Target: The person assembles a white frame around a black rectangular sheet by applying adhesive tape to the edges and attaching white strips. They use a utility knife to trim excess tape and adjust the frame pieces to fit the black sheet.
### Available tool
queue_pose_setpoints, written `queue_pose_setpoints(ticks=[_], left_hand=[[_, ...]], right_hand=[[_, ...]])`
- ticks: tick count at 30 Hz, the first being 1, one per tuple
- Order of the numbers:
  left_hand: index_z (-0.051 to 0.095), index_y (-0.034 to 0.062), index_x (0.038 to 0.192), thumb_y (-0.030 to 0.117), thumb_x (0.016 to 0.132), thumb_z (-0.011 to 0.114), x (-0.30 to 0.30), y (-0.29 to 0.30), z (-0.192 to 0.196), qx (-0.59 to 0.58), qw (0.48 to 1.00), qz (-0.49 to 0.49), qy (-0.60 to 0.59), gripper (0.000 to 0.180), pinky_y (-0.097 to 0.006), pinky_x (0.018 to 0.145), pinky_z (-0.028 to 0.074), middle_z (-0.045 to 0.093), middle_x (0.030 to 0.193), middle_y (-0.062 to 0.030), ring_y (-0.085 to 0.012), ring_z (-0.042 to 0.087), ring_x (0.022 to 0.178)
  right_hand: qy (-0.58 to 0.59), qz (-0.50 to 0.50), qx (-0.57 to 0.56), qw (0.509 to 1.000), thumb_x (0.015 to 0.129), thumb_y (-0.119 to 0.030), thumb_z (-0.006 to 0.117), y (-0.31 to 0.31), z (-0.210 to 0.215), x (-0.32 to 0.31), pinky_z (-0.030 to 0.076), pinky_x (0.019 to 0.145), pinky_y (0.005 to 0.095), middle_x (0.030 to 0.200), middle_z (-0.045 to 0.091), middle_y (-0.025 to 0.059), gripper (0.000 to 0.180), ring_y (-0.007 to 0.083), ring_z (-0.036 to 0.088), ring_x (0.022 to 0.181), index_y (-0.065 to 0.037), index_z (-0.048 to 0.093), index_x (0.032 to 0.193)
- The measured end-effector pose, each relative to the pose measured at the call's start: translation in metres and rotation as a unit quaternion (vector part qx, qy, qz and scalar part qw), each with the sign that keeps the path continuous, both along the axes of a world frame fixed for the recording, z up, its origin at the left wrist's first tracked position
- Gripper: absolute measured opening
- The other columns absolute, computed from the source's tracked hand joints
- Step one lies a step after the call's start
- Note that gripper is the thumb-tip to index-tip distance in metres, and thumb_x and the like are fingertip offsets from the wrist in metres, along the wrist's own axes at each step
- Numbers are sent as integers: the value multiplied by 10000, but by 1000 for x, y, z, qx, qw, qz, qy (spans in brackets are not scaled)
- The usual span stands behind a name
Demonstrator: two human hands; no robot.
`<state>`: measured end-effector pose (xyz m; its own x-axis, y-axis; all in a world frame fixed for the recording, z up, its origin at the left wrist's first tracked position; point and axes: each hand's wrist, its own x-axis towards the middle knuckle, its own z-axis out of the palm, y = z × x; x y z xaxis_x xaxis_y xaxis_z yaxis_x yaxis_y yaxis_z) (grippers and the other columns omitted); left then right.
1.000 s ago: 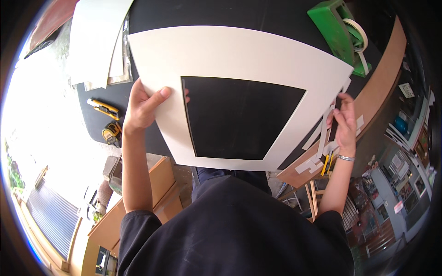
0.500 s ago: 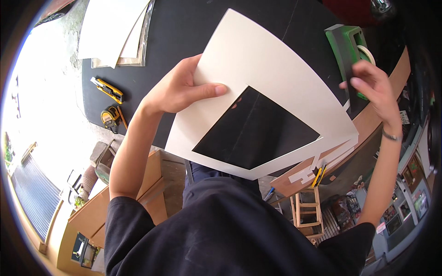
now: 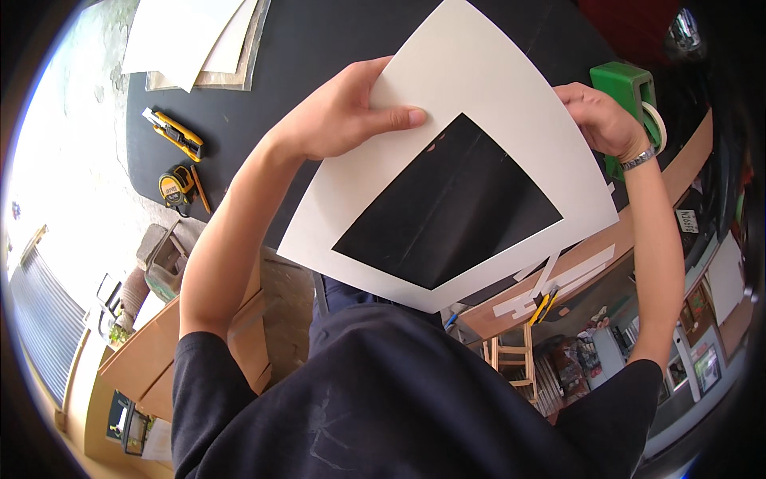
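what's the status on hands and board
Left hand gripping board. Right hand at its right edge, grip unclear. Tape dispenser partly behind right hand.

Daylight strong from left; pale ground (image 3: 80,152) there blown nearly to white. Right side dim, background clutter murky and soft. White mat board (image 3: 479,64) brightly lit, its surface detail washed thin. Black shirt (image 3: 383,399) sinks dark. Fisheye bend: brown board (image 3: 692,156) curves near right rim. Corners black; blue fringing, lower left. Mid-frame reasonably sharp.
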<state>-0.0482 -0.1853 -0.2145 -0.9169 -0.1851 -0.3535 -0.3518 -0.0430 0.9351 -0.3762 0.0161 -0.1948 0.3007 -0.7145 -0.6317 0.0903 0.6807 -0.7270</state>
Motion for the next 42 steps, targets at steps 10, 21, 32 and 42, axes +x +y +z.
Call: queue_pose_setpoints(ticks=[10, 21, 32, 42], left_hand=[[579, -31, 1289, 319, 945, 756, 1, -3, -24, 39, 999, 14, -14, 521, -344, 754, 648, 758, 1025, -172, -220, 775, 826], [554, -30, 1307, 305, 950, 752, 2, -4, -39, 37, 999, 5, -30, 528, -370, 766, 654, 759, 1019, -191, -238, 780, 842], [585, -43, 1249, 332, 929, 775, 6, -5, -41, 43, 997, 24, -54, 528, -366, 752, 652, 764, 981, -187, -235, 780, 827], [681, -37, 1148, 291, 944, 758, 4, -5, -44, 58, 995, 3, -81, 393, -335, 740, 645, 775, 961, -165, -208, 778, 803]], right_hand=[[60, -39, -17, 997, 1031, -616, 491, -16, -19, 17, 515, 728, 224, 970, 721, 22, 651, 97, 676, 911, -41, 740, 1208], [70, 42, 31, 996, 972, -702, 518, -35, -34, 21, 566, 875, 293, 1091, 741, 141, 794, 192, 710, 1068, 26, 710, 1224], [61, 16, -50, 997, 1011, -705, 388, -22, -40, 15, 500, 1049, 278, 1527, 513, 166, 853, 197, 574, 1343, -22, 481, 1513], [-141, 41, 11, 989, 946, -827, 237, -29, -47, 33, 633, 818, 402, 1155, 722, 258, 966, 358, 760, 980, -56, 642, 1364]])
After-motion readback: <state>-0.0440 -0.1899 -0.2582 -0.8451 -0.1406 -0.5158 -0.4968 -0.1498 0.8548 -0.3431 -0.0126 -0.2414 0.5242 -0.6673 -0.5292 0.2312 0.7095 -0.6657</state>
